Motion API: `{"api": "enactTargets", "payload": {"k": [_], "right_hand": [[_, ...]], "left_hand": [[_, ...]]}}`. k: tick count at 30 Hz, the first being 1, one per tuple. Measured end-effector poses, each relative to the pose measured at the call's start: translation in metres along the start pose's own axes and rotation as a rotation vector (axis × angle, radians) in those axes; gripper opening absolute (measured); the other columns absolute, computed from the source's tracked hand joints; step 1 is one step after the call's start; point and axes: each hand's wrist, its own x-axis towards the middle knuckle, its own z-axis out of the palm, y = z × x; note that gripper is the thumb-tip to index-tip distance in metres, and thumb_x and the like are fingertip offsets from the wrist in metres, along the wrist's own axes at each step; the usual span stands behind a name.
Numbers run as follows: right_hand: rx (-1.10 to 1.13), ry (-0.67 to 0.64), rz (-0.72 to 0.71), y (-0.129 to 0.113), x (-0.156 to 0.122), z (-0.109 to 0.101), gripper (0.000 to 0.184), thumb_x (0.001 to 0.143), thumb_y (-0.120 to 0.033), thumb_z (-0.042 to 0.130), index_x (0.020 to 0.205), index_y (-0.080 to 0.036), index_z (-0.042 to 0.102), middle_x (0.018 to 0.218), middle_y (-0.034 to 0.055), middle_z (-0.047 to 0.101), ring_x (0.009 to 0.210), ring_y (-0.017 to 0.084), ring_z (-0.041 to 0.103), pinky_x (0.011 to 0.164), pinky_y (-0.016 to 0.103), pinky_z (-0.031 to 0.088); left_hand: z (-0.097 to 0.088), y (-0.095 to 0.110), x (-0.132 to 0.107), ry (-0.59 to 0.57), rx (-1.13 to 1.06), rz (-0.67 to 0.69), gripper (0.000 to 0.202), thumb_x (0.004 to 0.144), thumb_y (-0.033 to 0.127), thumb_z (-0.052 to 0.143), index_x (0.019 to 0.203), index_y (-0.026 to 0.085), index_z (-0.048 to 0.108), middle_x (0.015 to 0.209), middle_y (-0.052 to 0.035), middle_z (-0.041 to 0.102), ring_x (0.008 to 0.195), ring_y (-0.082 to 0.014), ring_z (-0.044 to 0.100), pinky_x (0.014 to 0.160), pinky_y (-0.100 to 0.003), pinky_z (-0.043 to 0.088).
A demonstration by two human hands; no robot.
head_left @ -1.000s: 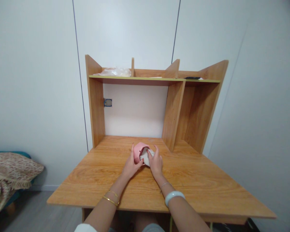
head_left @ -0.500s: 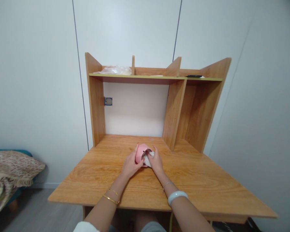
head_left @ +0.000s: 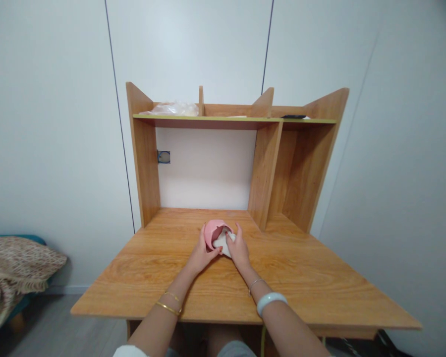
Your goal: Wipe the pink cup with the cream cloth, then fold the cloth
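Note:
A small pink bowl-like container [head_left: 210, 231] is tipped on its side above the middle of the desk, its opening turned toward me and to the right. My left hand [head_left: 199, 255] grips it from the left, thumb at the lower rim. A white cloth [head_left: 220, 241], perhaps a tissue, is bunched in the opening. My right hand [head_left: 240, 252] is closed on this cloth, with its fingers pressing it at the right side of the opening. The fingertips inside are partly hidden, and so is the underside of the container.
The wooden desk [head_left: 141, 277] carries a hutch with a shelf [head_left: 215, 119]. On that shelf lie a clear plastic bag [head_left: 176, 108] and a flat dark item [head_left: 294, 117]. A wall socket box [head_left: 164, 157] shows behind. At far left is a bed with a patterned blanket [head_left: 18, 263].
The pink container has turned so its opening faces me more and shows more of the inside and the white cloth. Both hands keep their hold. The whole view has shifted slightly.

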Motion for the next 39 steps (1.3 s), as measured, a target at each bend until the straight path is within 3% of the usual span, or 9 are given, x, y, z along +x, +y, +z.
{"api": "enactTargets", "payload": {"k": [4,10,13,18,23,28,33,39], "right_hand": [[-0.122,0.06,0.015,-0.005,-0.003,-0.004,0.059,0.086,-0.039,0.043,0.139,-0.018,0.027,0.103,0.0108,0.066,0.092,0.024,0.062,0.073,0.03,0.043],[-0.225,0.127,-0.169,-0.011,-0.01,-0.008,0.054,0.087,-0.04,0.044,0.136,-0.019,0.032,0.099,0.0094,0.068,0.087,0.023,0.062,0.076,0.03,0.04],[-0.195,0.11,-0.185,-0.01,-0.009,-0.005,0.056,0.087,-0.042,0.044,0.137,-0.019,0.03,0.102,0.0086,0.067,0.09,0.023,0.062,0.077,0.031,0.041],[-0.106,-0.034,-0.063,-0.004,-0.003,0.001,0.065,0.085,-0.046,0.045,0.139,-0.018,0.025,0.109,0.0103,0.064,0.096,0.023,0.061,0.075,0.029,0.043],[-0.063,-0.117,-0.097,-0.003,-0.002,0.003,0.053,0.088,-0.035,0.039,0.138,-0.019,0.029,0.115,0.0102,0.062,0.103,0.023,0.059,0.082,0.03,0.042],[-0.044,-0.097,-0.053,-0.002,-0.002,0.003,0.055,0.088,-0.031,0.038,0.14,-0.017,0.025,0.115,0.0111,0.062,0.104,0.022,0.059,0.085,0.031,0.042],[0.0,-0.07,-0.017,0.003,0.0,0.004,0.057,0.087,-0.031,0.038,0.141,-0.015,0.024,0.117,0.0125,0.061,0.107,0.022,0.057,0.086,0.03,0.041],[-0.035,-0.015,0.004,0.0,-0.002,0.001,0.056,0.086,-0.036,0.04,0.138,-0.017,0.029,0.112,0.0119,0.063,0.099,0.022,0.061,0.079,0.03,0.044]], "left_hand": [[-0.001,0.006,-0.002,0.066,0.107,0.025,0.089,0.073,0.036,0.064,0.142,0.016,0.011,0.138,-0.0146,0.039,0.121,-0.0237,0.044,0.105,-0.039,0.032],[-0.006,0.016,-0.004,0.279,0.238,-0.042,0.068,0.073,0.036,0.063,0.13,0.018,0.032,0.121,-0.0119,0.054,0.107,-0.0256,0.056,0.092,-0.039,0.043],[-0.008,0.017,-0.005,0.338,0.266,-0.068,0.056,0.07,0.036,0.064,0.119,0.019,0.042,0.114,-0.0105,0.059,0.102,-0.025,0.058,0.088,-0.038,0.044],[-0.009,0.015,-0.004,0.317,0.281,-0.03,0.05,0.07,0.033,0.065,0.114,0.018,0.047,0.113,-0.0097,0.06,0.101,-0.0223,0.058,0.088,-0.036,0.044],[-0.011,0.011,0.0,0.273,0.252,0.093,0.049,0.076,0.034,0.06,0.12,0.019,0.047,0.121,-0.0101,0.055,0.112,-0.0209,0.052,0.098,-0.035,0.038],[-0.009,0.003,0.003,0.287,0.208,0.055,0.069,0.074,0.041,0.062,0.132,0.016,0.035,0.128,-0.0134,0.048,0.119,-0.0241,0.045,0.102,-0.039,0.033],[-0.003,-0.002,0.001,0.157,0.148,0.029,0.09,0.065,0.04,0.072,0.137,0.015,0.025,0.134,-0.0156,0.043,0.124,-0.0257,0.041,0.104,-0.039,0.03],[-0.001,0.003,0.0,0.142,0.11,0.015,0.089,0.065,0.036,0.072,0.138,0.015,0.024,0.131,-0.0146,0.047,0.117,-0.0238,0.048,0.101,-0.037,0.035]]}}
